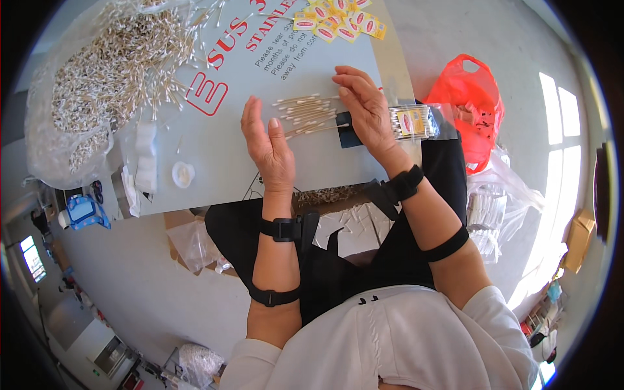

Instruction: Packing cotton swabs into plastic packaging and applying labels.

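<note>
A loose bundle of wooden-stick cotton swabs (308, 114) lies on the grey tabletop (224, 146), the sticks roughly side by side. My left hand (268, 144) is held upright just left of their tips, fingers straight and thumb apart, open. On the other side, my right hand (368, 112) is open too, fingers stretched out near the right ends of the swabs; whether it touches them is hard to tell. Partly beneath it lies a black flat piece (348, 132). Against its outer side rests a clear packet of cotton swabs (422, 122) with a yellow label.
A big clear bag (47, 140) overflows with swabs at the far left. Yellow-and-red labels (341, 21) are scattered at the back. Left of my left hand sit a small white dish (183, 174) and a white padded strip (145, 156). A red plastic bag (465, 81) is beyond the right edge.
</note>
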Motion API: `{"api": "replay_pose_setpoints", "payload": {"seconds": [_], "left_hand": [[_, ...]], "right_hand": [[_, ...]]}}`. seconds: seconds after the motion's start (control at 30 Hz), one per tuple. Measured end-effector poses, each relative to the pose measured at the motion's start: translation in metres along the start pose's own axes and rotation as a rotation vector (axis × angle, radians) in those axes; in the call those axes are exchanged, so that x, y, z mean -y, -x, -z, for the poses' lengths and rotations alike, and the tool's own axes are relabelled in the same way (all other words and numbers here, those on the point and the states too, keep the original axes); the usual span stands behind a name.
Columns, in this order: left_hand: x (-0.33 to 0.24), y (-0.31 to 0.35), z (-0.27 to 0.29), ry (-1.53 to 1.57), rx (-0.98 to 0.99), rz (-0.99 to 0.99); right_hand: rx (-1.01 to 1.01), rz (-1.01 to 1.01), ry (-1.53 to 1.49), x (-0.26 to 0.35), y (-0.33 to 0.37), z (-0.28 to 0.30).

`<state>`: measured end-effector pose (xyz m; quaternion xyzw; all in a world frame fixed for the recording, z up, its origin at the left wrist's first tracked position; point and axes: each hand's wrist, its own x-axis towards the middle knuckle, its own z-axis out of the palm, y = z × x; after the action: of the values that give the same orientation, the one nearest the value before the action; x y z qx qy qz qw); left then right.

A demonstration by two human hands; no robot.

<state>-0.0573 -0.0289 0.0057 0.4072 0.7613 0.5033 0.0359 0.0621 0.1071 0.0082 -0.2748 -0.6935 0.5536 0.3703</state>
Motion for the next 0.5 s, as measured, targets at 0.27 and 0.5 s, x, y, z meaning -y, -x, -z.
{"api": "replay_pose_setpoints", "payload": {"seconds": [0.27,0.5], "left_hand": [[-0.004,0.016,0.013,-0.431,0.061,-0.044],[0.002,0.010,0.017,-0.342,0.134,-0.094]], "right_hand": [[-0.111,-0.056,-0.043,-0.008,0.017,0.004],[-0.115,-0.062,-0.055,-0.007,0.018,0.004]]}}
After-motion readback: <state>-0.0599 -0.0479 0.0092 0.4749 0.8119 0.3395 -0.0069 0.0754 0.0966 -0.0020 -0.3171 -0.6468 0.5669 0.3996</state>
